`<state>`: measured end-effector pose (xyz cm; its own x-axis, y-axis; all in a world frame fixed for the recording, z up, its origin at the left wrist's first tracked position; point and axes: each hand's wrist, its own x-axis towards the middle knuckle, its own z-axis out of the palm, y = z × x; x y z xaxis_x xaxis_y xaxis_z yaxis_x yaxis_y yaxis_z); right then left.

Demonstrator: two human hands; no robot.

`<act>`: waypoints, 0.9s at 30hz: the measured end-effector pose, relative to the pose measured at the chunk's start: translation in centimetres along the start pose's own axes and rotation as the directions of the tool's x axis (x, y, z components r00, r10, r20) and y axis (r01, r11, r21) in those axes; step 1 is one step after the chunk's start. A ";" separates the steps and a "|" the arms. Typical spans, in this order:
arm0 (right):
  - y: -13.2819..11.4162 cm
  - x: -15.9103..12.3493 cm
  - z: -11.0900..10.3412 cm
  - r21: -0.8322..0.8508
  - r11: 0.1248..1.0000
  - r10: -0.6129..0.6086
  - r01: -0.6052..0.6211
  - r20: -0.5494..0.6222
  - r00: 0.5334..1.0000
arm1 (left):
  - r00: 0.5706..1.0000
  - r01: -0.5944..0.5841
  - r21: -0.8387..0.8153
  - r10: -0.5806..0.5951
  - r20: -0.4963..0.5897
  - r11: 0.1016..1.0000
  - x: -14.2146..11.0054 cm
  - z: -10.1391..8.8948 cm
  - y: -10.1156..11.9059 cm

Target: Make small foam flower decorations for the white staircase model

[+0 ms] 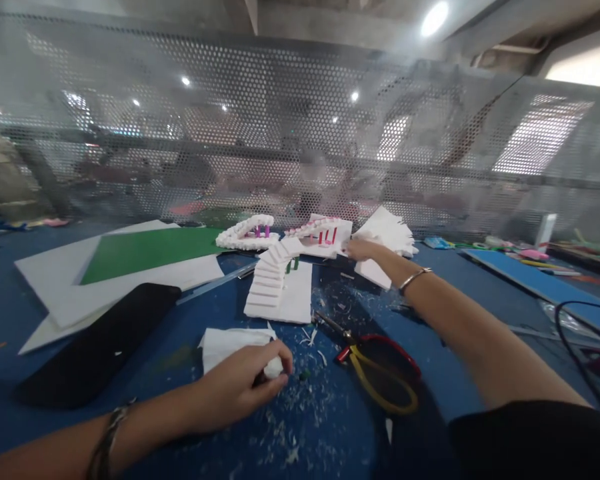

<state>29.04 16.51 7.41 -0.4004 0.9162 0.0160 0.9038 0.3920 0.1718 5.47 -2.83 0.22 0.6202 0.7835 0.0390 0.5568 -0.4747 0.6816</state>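
Note:
My left hand (245, 387) is closed around a small white lump (273, 367), perhaps crumpled paper; its lower part is hidden in the palm. Behind it lies a white sheet or cloth (225, 345). Farther back, my right hand (363, 249) reaches to the gap between a white model with red posts (327, 235) and a fanned pile of white strips (387, 230). Its fingertips are too small and hidden to read. In the middle stands a white staircase model (267, 283) with green posts on a white base. A rough white model with purple posts (245, 233) sits behind it.
Yellow-handled scissors (380, 380) and a red-handled tool (343, 353) lie among white scraps on the blue table (330, 440). At left are a black flat object (100, 343), green sheet (150, 253) and white sheets. A blue board (535, 283) lies right; a perforated metal screen (290, 133) rises behind.

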 end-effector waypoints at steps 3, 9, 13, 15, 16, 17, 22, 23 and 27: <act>1.0 -0.2 -1.4 0.066 0.996 0.059 -0.053 -0.094 0.994 | 0.999 -0.025 0.029 0.026 -0.030 0.999 0.0 0.0 -0.1; 0.0 -3.2 -5.4 0.138 0.990 0.059 -0.012 -0.338 0.940 | 0.997 -0.044 0.115 0.051 -0.062 0.992 -0.2 0.1 0.7; -4.0 -7.3 -5.9 0.062 0.994 -0.061 0.093 -0.393 0.918 | 0.992 -0.083 0.213 0.101 -0.073 0.973 -0.4 0.2 0.9; -6.3 -9.6 -5.2 0.003 0.977 -0.200 0.214 -0.343 0.918 | 0.987 -0.089 0.249 0.120 -0.111 0.964 -0.4 -0.3 1.1; -7.5 -10.8 -4.8 -0.023 0.961 -0.270 0.276 -0.305 0.913 | 0.980 -0.095 0.274 0.139 -0.144 0.957 -0.4 -0.7 1.2; -8.5 -11.8 -4.3 -0.042 0.942 -0.331 0.332 -0.261 0.907 | 0.966 -0.088 0.307 0.157 -0.207 0.947 -0.3 -1.2 1.5; -12.0 -15.3 -3.6 -0.153 0.890 -0.450 0.429 -0.153 0.880 | 0.917 -0.079 0.609 0.297 -0.266 0.789 0.5 -2.8 3.3; -12.4 -15.6 -3.7 -0.172 0.885 -0.457 0.433 -0.141 0.878 | 0.932 -0.044 0.654 0.267 -0.245 0.755 0.7 -2.8 3.7; -12.9 -16.5 -3.7 -0.234 0.873 -0.462 0.427 -0.123 0.878 | 0.979 -0.045 0.728 0.174 -0.103 0.684 1.0 -2.2 4.9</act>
<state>23.40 -3.94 8.62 -0.7878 0.6134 0.0555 0.5832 0.7139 0.3877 7.61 -3.44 5.18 0.6476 0.7258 0.2320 0.7551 -0.6522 -0.0672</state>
